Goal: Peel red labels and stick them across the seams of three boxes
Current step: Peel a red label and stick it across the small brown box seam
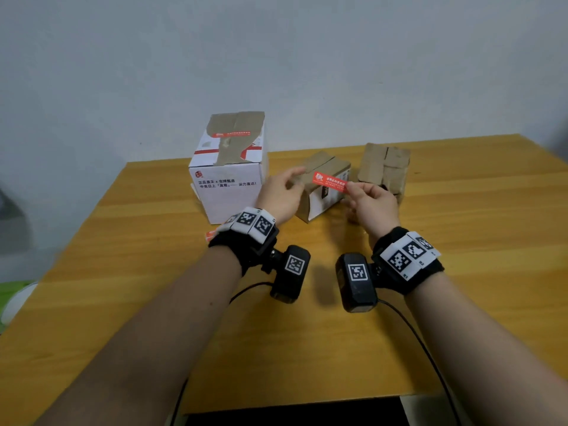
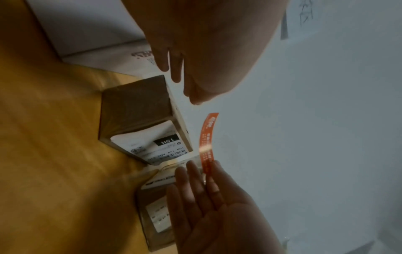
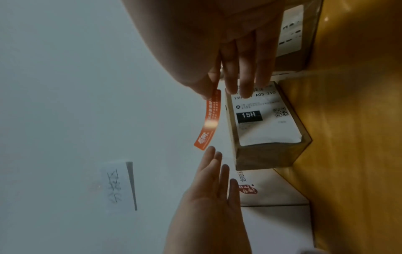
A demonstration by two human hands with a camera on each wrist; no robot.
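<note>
My right hand (image 1: 365,198) pinches the right end of a peeled red label (image 1: 330,181) between thumb and forefinger and holds it in the air above the small middle brown box (image 1: 325,195). My left hand (image 1: 285,187) hovers open just left of the label's free end, with its fingers straight and a small gap to the label (image 3: 208,120). A tall white box (image 1: 227,182) at the back left carries a red label (image 1: 230,134) across its top seam. A second brown box (image 1: 385,170) stands to the right, with its top seam bare.
The boxes stand towards the far side of a wooden table (image 1: 153,302) against a grey wall. An orange-edged label sheet (image 1: 212,234) pokes out from under my left wrist. The table's front edge lies close to my forearms. A white and green object (image 1: 15,299) sits off the table's left side.
</note>
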